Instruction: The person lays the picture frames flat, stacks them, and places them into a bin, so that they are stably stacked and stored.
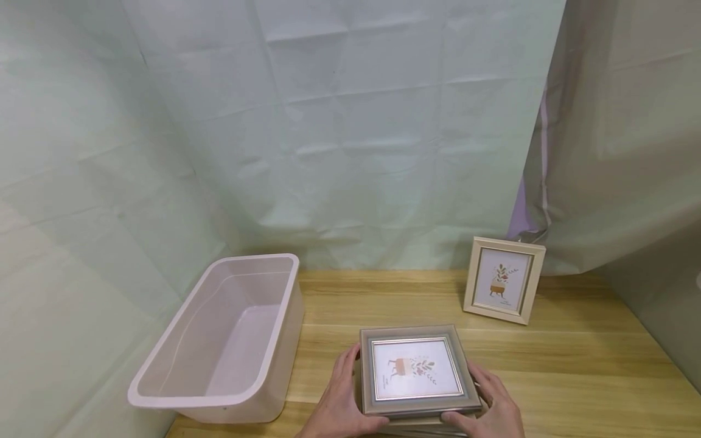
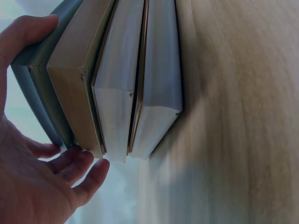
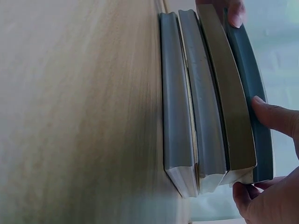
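Grey-brown, with a shiny inner border, the top frame (image 1: 416,368) is held from both sides near the viewer; clock positions are read from its centre in the head view. At about 8 o'clock its near corner is gripped by the left hand (image 1: 342,395), the thumb being laid on the near edge and the fingers bent along the side. At about 4 o'clock the opposite corner is gripped likewise by the right hand (image 1: 495,404). The printed plant is turned sideways, its pot towards 9 o'clock and its leaves towards 3 o'clock. Beneath, as shown in the left wrist view, a tan frame (image 2: 74,93) and two pale frames (image 2: 161,70) are stacked flat on the wooden table (image 1: 339,304). At 9 o'clock, well apart, a white basin (image 1: 282,365) is placed. Farther off, between 1 and 2 o'clock, a cream frame (image 1: 504,280) is stood up, its plant pictured upright. At 12 o'clock the background is formed by a creased pale green drape (image 1: 372,134).
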A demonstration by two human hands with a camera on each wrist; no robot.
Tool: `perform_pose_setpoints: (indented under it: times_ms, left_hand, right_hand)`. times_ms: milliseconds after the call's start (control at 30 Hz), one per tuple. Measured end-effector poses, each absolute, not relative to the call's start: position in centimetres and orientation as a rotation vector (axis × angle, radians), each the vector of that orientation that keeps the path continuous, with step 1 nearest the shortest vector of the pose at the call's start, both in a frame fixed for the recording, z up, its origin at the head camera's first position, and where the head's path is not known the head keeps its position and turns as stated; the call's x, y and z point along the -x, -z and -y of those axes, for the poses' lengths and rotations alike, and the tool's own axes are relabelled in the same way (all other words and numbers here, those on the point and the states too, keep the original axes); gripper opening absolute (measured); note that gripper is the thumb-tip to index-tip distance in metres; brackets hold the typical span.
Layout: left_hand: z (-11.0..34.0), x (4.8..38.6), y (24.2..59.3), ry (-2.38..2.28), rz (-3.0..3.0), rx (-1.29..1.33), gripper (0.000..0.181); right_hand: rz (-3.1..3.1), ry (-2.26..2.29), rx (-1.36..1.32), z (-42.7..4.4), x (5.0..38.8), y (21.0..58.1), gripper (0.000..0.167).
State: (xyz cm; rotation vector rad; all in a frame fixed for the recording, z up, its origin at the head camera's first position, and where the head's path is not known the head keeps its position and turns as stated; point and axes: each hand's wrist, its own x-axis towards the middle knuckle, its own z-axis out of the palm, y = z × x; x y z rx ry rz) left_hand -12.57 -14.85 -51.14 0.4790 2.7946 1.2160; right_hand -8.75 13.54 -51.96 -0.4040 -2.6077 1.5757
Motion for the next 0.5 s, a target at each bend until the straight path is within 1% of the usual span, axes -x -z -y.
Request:
perform_pose_setpoints:
  times_ms: [267, 500]
  left_hand:
    - [14.91, 12.42, 50.99, -1.24, -2.751, -0.459, 0.139]
    - [14.93, 12.52, 51.02, -1.241, -2.747, -0.457, 0.138]
  right_hand:
    - [2.619, -1.618, 0.426, -13.43, 8.81, 51.98, 0.12]
    - [2.617, -1.605, 0.422, -13.21, 8.81, 51.86, 0.119]
